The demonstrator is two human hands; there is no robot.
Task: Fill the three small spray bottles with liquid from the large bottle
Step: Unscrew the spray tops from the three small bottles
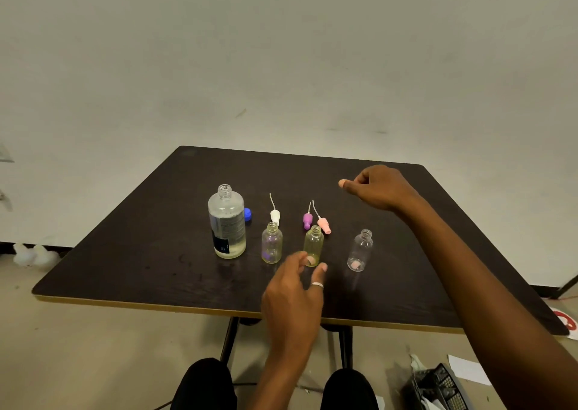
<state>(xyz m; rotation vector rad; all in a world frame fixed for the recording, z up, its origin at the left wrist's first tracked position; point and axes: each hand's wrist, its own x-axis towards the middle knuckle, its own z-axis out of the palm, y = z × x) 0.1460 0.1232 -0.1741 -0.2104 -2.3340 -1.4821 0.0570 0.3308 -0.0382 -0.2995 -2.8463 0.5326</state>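
The large clear bottle [227, 222] stands uncapped on the dark table [125, 247], with pale liquid low in it. Its blue cap [247, 214] lies just behind it. Three small bottles stand open in a row: the left small bottle [271, 242], the yellowish middle small bottle [313, 242] and the clear right small bottle [360, 250]. White [275, 216], purple [307, 220] and pink [324, 224] spray heads lie behind them. My left hand [294, 297] hovers in front of the middle small bottle, fingers loosely spread, holding nothing. My right hand [380, 187] hangs over the far right of the table, fingers curled, thumb out.
A black mesh basket [441, 387] with paper sits on the floor at lower right. My knees [206, 384] show under the near table edge. White objects [34, 255] lie on the floor by the left wall.
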